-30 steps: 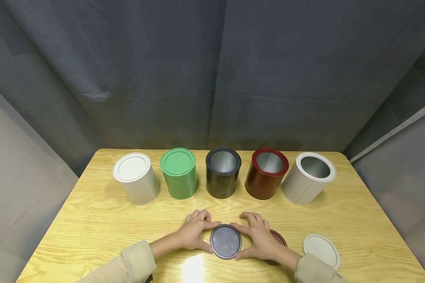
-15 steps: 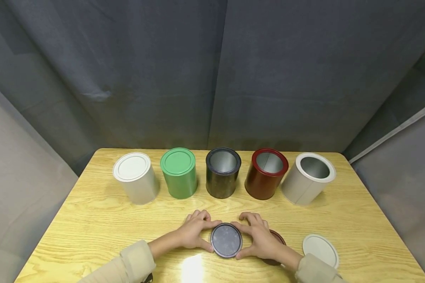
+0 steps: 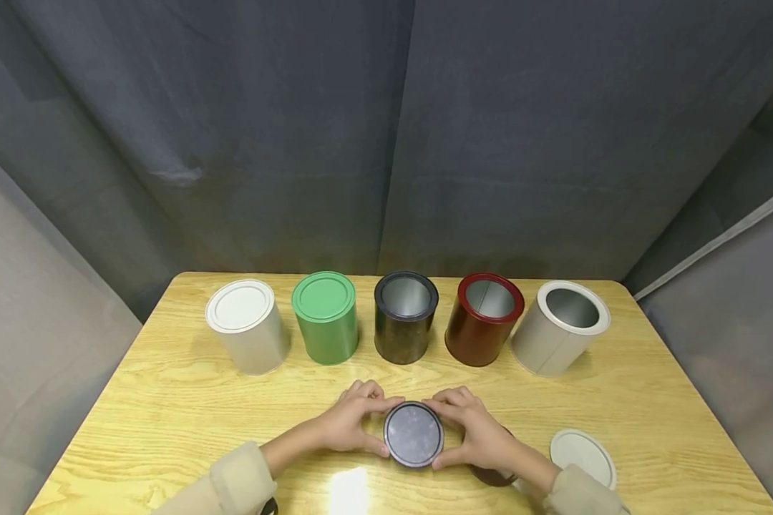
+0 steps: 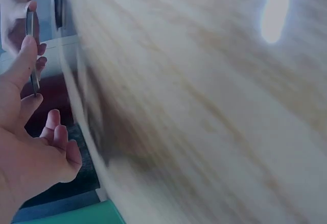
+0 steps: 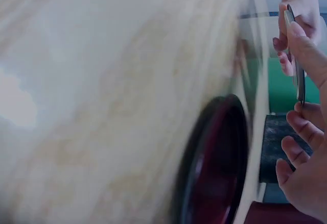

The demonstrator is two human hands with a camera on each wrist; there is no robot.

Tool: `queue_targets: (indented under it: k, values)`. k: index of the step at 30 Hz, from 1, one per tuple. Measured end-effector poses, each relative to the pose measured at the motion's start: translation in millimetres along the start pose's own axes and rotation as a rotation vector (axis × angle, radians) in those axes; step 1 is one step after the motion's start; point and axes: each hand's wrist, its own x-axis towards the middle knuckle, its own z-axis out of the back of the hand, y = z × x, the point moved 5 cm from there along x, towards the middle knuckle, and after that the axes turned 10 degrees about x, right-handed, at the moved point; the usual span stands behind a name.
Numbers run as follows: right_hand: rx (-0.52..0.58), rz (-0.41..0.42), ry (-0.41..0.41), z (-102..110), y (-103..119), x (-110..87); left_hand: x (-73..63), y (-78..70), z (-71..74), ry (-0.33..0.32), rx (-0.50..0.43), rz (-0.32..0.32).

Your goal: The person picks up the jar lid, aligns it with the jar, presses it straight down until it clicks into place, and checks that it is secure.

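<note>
Between my two hands, off the tabletop, is a round black can lid (image 3: 414, 434), its flat top facing up in the head view. The left hand (image 3: 348, 422) pinches its left edge between thumb and index finger, the other fingers curled away. On the opposite edge, the right hand (image 3: 477, 431) grips with thumb and fingertips. Both wrist views show the lid edge-on as a thin strip. Beyond the hands stands an uncovered black can (image 3: 404, 336), its grey inside showing. Below the right hand lies a dark red lid (image 5: 219, 168), partly hidden by that arm in the head view.
Along the table's back stand a lidded white can (image 3: 248, 322), a lidded green can (image 3: 325, 322), an uncovered dark red can (image 3: 479, 332) and an uncovered off-white can (image 3: 547, 336). An off-white lid (image 3: 582, 455) lies near the right sleeve. Grey curtains (image 3: 386, 143) surround the table.
The black lid has shifted slightly up and away in the head view and looks a little larger. Both hands have moved with it, and the right hand's fingers have drawn closer to its edge.
</note>
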Motion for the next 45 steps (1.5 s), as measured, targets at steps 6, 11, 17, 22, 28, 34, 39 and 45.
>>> queue_targets:
  k: [6,11,17,22,28,34,39,45]
  values:
    - [0.015,0.1,-0.05,8.9,5.4,2.9,-0.8,-7.4,10.6,-0.05,-0.069,-0.058]
    - [0.031,0.16,-0.068,15.9,12.3,6.3,-2.1,-10.7,16.0,-0.08,-0.108,-0.073]
    - [0.025,0.185,-0.086,24.9,18.3,8.5,-3.0,-14.3,22.5,-0.146,-0.139,-0.066]
    - [0.034,0.136,-0.076,29.0,19.4,9.6,-4.0,-17.8,29.8,-0.203,-0.149,-0.082]
    - [0.025,0.152,-0.092,32.8,22.6,12.0,-5.6,-20.5,38.2,-0.252,-0.133,-0.104]
    - [0.034,0.167,-0.11,40.5,28.0,17.9,-5.9,-23.1,48.9,-0.321,-0.122,-0.12]
    - [0.038,0.148,-0.109,46.7,30.6,22.2,-6.0,-25.5,56.9,-0.363,-0.125,-0.119]
    - [0.041,0.136,-0.094,52.3,33.4,26.2,-5.4,-27.6,63.0,-0.383,-0.121,-0.127]
